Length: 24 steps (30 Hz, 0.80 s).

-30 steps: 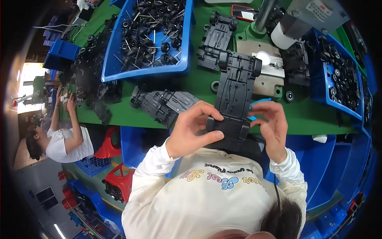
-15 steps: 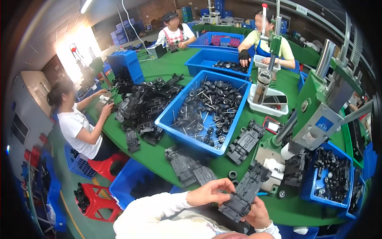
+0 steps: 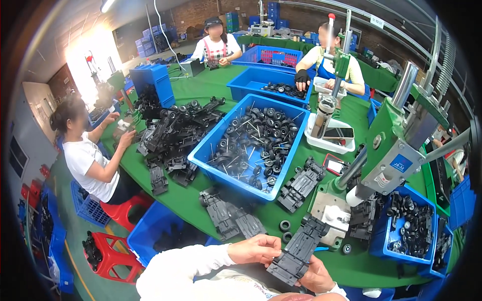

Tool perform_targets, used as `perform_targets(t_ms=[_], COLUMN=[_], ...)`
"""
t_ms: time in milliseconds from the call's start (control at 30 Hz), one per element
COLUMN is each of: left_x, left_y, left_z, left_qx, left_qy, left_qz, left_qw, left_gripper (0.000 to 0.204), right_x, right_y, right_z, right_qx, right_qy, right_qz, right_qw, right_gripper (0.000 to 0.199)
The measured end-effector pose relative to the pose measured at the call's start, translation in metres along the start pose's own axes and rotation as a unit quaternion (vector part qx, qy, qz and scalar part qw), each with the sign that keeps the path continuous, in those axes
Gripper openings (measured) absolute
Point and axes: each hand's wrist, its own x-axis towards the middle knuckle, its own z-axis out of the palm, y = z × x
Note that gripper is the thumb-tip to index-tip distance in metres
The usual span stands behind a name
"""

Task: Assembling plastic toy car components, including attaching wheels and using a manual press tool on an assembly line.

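Observation:
A black plastic toy car chassis [image 3: 299, 251] is held up at a slant over the table's near edge. My right hand [image 3: 318, 277] grips its lower right side, fingers partly hidden behind it. My left hand [image 3: 255, 249] is at the chassis's left edge, thumb and fingertips pinched together; whatever they hold is too small to make out. Just past the chassis stands a green hand press [image 3: 396, 145], with a pale metal fixture [image 3: 335, 216] on its base. Two small black tyres [image 3: 285, 231] lie left of that fixture.
A large blue bin [image 3: 203, 159] holds wheels on metal axles. More chassis [image 3: 175, 130] are heaped beyond it to the left; others [image 3: 228, 215] lie closer. A blue crate [image 3: 401, 253] of wheeled parts stands right. A white tray [image 3: 321, 143] holds a phone. Several co-workers sit around the table.
The whole view has shifted a little, so the table's things appear farther left. My left fingertips have drawn slightly back from the chassis's side. The right hand keeps its grip.

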Motion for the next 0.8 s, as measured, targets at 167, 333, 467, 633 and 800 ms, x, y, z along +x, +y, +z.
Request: perform_targets(t_ms=[167,333,467,633,800], left_x=[0.000,-0.002,-0.005,-0.003,0.001], left_y=[0.002,0.003,-0.003,-0.007,-0.009], left_z=[0.002,0.003,0.005,-0.002,-0.003], left_qx=[-0.010,0.023,0.023,0.088,0.065], left_qy=[-0.009,0.008,0.034,0.025,0.016], left_qz=[0.002,0.006,-0.014,0.013,0.034], left_qw=[1.000,1.000,0.999,0.996,0.997], left_gripper=[0.021,0.032,0.044,0.052,0.060], right_x=[0.000,0.003,0.003,0.001,0.008], right_y=[-0.002,0.003,0.009,0.015,0.016], right_z=[0.003,0.004,0.009,0.001,0.007], right_qx=[0.019,0.051,0.048,0.015,0.027], right_qy=[0.018,0.032,0.033,0.055,0.069], right_qz=[0.013,-0.012,-0.013,-0.005,0.013], right_qw=[1.000,0.998,0.998,0.998,0.997], right_gripper=[0.077,0.079,0.079,0.078,0.072])
